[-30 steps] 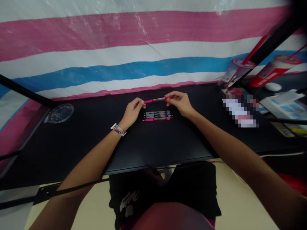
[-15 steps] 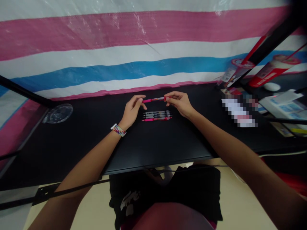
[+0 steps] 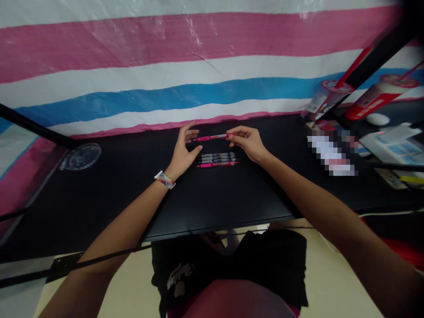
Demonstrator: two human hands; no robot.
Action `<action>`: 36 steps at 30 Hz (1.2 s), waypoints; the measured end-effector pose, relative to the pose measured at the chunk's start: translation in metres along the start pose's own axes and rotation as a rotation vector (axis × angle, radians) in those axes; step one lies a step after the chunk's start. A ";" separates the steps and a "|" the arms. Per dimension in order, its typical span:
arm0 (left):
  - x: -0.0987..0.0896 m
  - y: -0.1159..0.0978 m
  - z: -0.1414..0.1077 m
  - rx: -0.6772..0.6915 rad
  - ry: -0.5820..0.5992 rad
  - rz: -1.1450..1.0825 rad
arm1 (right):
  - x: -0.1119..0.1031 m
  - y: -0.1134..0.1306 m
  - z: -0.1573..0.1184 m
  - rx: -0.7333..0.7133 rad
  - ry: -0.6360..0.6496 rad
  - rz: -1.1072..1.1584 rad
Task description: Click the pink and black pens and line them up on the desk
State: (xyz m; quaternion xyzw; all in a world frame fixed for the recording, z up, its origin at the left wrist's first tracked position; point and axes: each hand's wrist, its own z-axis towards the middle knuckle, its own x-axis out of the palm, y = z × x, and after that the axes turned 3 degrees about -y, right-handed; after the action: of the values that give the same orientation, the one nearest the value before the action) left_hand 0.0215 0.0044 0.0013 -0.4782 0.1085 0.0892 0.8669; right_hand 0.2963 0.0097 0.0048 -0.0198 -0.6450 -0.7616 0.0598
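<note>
A red pen (image 3: 213,137) with a pinkish grip is pinched at its right end by my right hand (image 3: 247,141). My left hand (image 3: 184,151) is at the pen's other end, thumb and fingers spread apart, the fingers close to the tip. Whether they still touch it I cannot tell. Just below, several dark-and-clear pens (image 3: 218,157) lie side by side on the black table (image 3: 212,198). Another red pen (image 3: 217,164) lies along their near side, parallel to them.
At left sits a clear plastic lid (image 3: 82,156). A lidded cup with a red straw (image 3: 326,99), a red cup (image 3: 377,97) and a white rounded object (image 3: 378,119) stand at right, near papers (image 3: 397,143). Black frame bars cross both sides; a striped sheet (image 3: 198,97) hangs behind.
My left thumb and fingers have opened away from the pen's left end. My right hand keeps its pinch in nearly the same place.
</note>
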 end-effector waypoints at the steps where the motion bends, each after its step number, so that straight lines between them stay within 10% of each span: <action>1: 0.000 0.001 0.000 -0.024 -0.002 0.000 | 0.000 0.000 0.000 -0.003 -0.003 -0.006; 21: 0.000 -0.016 -0.003 0.027 -0.003 0.160 | 0.001 0.006 -0.002 0.031 -0.021 0.045; 36: 0.003 -0.006 -0.001 -0.165 -0.062 -0.209 | 0.006 0.027 -0.011 0.352 0.283 0.490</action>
State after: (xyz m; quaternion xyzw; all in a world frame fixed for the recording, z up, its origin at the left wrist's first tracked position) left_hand 0.0255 0.0001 0.0047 -0.5535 0.0236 0.0219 0.8322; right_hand 0.2937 -0.0061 0.0299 -0.0575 -0.7281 -0.5965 0.3327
